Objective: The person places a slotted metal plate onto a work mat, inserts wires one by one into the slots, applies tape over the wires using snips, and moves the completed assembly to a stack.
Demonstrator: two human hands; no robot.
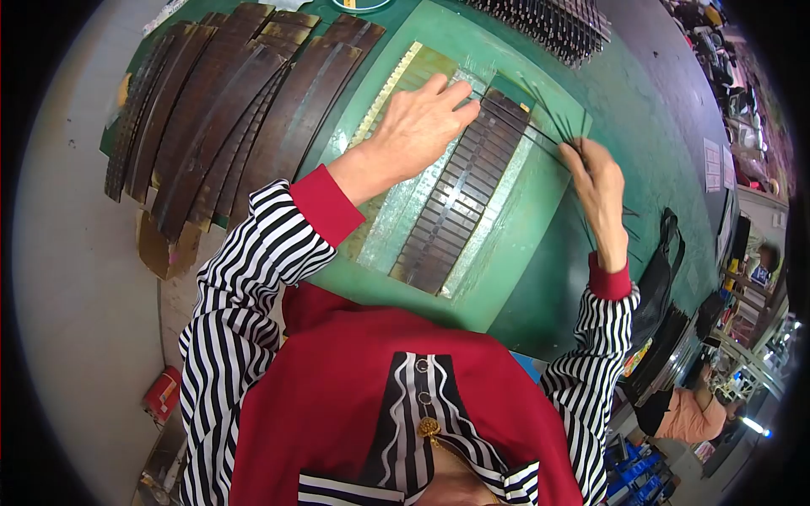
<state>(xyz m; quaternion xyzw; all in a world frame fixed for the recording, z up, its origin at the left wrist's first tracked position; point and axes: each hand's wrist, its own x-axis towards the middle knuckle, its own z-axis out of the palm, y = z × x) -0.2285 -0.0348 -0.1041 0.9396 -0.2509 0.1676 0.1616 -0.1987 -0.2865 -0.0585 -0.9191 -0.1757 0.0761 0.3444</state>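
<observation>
My left hand (426, 122) reaches over the upper part of a dark slotted strip (460, 190), its fingers curled down at the strip's top left edge. What its fingertips hold, if anything, is too small to make out. My right hand (597, 173) is closed on a bunch of thin dark strands (561, 114), which fan out up and to the left. Some strands reach across to the strip's upper end. The dark strip lies slanted on a green board (337, 270), with clear shiny tape and a yellowish notched edge (390, 88) to its left.
Stacks of dark curved strips (291, 110) lie on the table at the upper left. A pile of dark rods (548, 29) is at the top. A black bag (662, 278) sits on the right. Another person (688, 413) is at the lower right.
</observation>
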